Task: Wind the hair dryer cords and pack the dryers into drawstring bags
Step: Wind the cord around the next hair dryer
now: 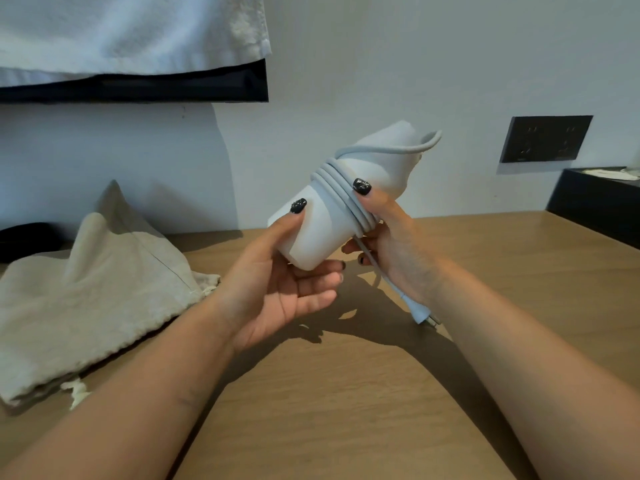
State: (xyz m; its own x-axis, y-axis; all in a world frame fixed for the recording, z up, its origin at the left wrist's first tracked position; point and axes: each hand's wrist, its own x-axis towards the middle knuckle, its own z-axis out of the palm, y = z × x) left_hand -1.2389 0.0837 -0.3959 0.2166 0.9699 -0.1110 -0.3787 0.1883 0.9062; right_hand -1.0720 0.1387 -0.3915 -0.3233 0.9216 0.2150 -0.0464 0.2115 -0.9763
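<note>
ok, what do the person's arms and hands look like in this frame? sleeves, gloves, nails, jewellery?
Both forearms are bare to the frame edge: no sleeves show. No gloves, and no watch, rings or bracelets are visible. The left hand and right hand both have longish nails painted black with a speckled, glittery finish, clearest on the thumbs.

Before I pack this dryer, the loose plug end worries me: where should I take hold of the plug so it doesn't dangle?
Pinch the plug by its flat body, coming from below the right hand. It hangs free under that hand on a short tail of cord, prongs pointing down, nothing blocking it.
</note>
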